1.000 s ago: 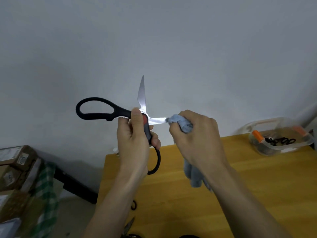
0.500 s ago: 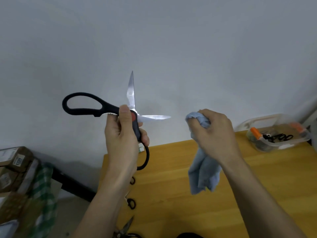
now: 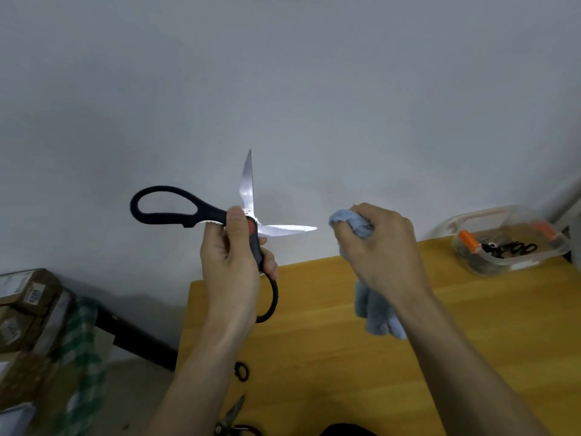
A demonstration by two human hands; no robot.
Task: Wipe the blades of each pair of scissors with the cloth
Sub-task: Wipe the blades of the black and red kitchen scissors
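We've got the black-handled scissors (image 3: pixel 220 221) up in the air above the tabletop's (image 3: pixel 314 357) far edge, blades spread wide: one blade pointing straight up, the other pointing right, level. Left hand (image 3: pixel 231 262) grips them at the pivot, thumb over the red pivot button, fingers wrapped round the lower handle loop. Upper loop sticks out left, free.

The blue cloth (image 3: pixel 355 226) is bunched in our right hand (image 3: pixel 382 250), fingers clenched round it, with a wad poking out toward the scissors and the tail hanging below the wrist. The wad sits just right of the horizontal blade's tip, apart, not touching.

Step, as we read it: mid-wipe on this pair, between strokes. Next move likely calls for bringing the cloth wad back onto a blade and pinching it flat-side, stroking from pivot out to tip. Keep fingers behind the cloth, off the edge. Vertical blade may need its own pass; can't tell which sides are already clean.

Further out: another pair of scissors (image 3: pixel 231 418) lies on the tabletop near the bottom edge, partly cut off, and a small black loop (image 3: pixel 241 371) beside our left forearm. A clear plastic container (image 3: pixel 509 243) with orange clips sits at far right, dark items inside. Cardboard boxes (image 3: pixel 28 309) stacked off to the left, beside the tabletop.
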